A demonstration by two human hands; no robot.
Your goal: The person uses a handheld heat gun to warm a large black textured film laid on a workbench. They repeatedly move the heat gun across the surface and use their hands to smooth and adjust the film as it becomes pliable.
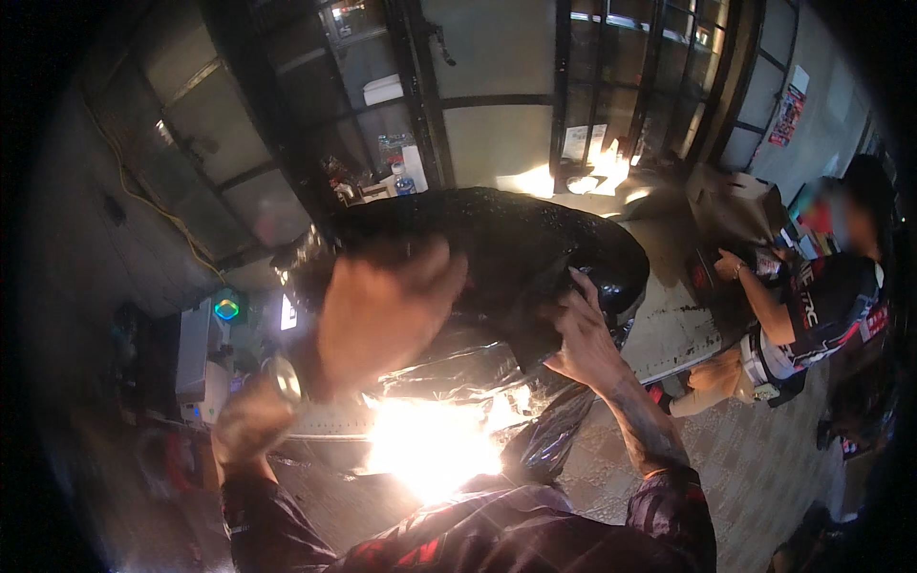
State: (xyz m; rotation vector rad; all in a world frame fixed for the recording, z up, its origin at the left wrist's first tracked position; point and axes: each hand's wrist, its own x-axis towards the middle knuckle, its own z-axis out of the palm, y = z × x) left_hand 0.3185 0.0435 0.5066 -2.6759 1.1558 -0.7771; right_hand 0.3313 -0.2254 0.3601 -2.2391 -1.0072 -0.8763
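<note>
Tall, dark-framed windows with frosted panes [500, 143] stood across the far side of the room, and a patterned tile floor [745, 468] spread below. Along the windows ran a pale bench [669, 315], its surface scuffed toward the right. On it, in front of the wearer, lay a large, rounded, glossy black piece [573, 234], its broad end to the right. A co-worker [826, 306] was at the right, one hand near an open cardboard box [740, 205]. Crinkled clear film [444, 368] spread along the near side of the black piece, and a fierce white glare washed out the area just below it. A white case [194, 353] stood at the left.

The left hand [387, 306] was over the left part of the black piece, smeared by blur; whether its fingers gripped anything or only hovered could not be told. The right hand [587, 334] was at the near right part of the piece, fingers partly bent and against the dark surface; whether they pinched an edge was unclear.

Smaller still were a bottle [402, 180] by the windows and a shiny band [287, 380] on the left wrist.
</note>
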